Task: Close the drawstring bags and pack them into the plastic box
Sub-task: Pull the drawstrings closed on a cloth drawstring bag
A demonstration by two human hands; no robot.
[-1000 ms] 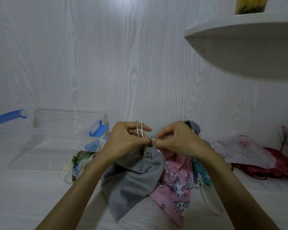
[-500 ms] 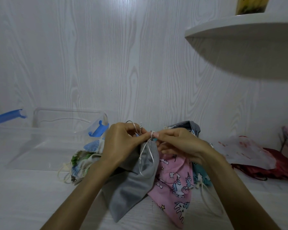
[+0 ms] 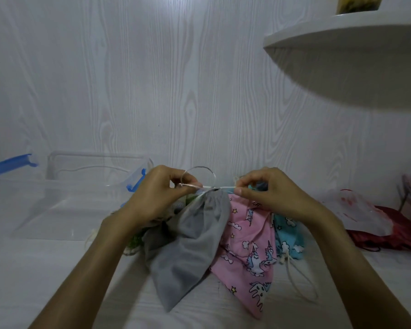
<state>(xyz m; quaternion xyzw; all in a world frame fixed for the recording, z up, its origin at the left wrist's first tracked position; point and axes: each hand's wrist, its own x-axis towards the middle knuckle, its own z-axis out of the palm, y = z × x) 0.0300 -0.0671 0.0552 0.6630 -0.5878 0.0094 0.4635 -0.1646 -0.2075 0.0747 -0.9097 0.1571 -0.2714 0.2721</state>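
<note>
the box sits open at the far left, clear, with blue latches, nothing plainly packed in it that can be made out, so packing looks not yet begun for this bag. just right of it the left hand is closed in a pinch on one end of the white cord, a loop of which arcs up above the fingers. the grey bag hangs from that cord at the centre, its mouth gathered tight under the knot point and its body trailing down toward the camera over the table. to do this step well, the pull should stay level and opposed, both ends drawn straight apart so the gathers bunch evenly and the mouth shuts fully, then the loop cinched down before letting go, or the neck may slacken. the pink bag lies under and beside the grey one, a teal bag peeking past it, both apparently waiting their turn. the right hand mirrors the left, closed on the other cord end with thumb and forefinger, wrist raised, forearm angling in from the lower right. both forearms converge on the bag mouth, hands near each other, not touching. at the far right lies a red bag.
</note>
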